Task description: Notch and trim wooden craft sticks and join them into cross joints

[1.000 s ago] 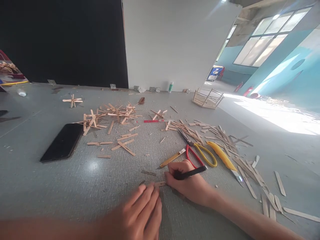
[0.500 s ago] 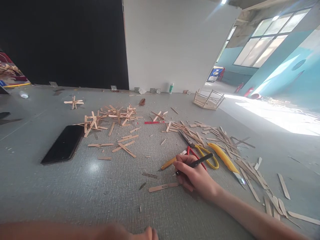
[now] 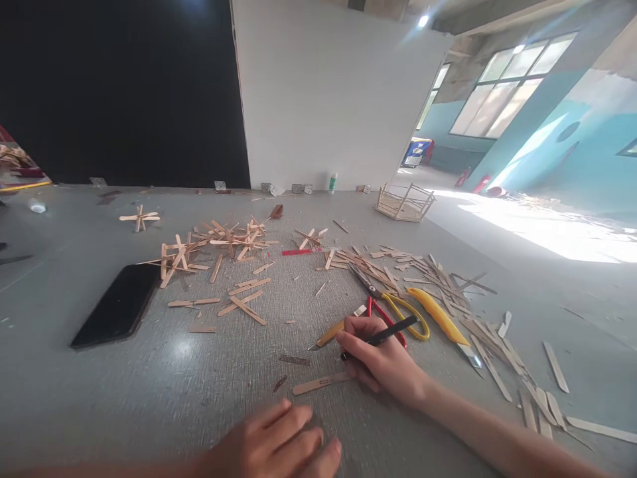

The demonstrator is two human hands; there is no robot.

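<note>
right hand grips the black pen; the wooden stick lies lengthwise left-right just beside it, left hand empty, fingers loose, nearby.

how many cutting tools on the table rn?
3. Scissors beyond the right hand, yellow knife to their right, smaller yellow-handled knife left of the hand. More could be buried under the sticks.

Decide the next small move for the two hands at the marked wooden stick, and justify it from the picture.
Probably the left hand should slide forward and pin the wooden stick: it lies loose on the table, untouched by that hand, while the right hand holds the black pen beside it.
</note>
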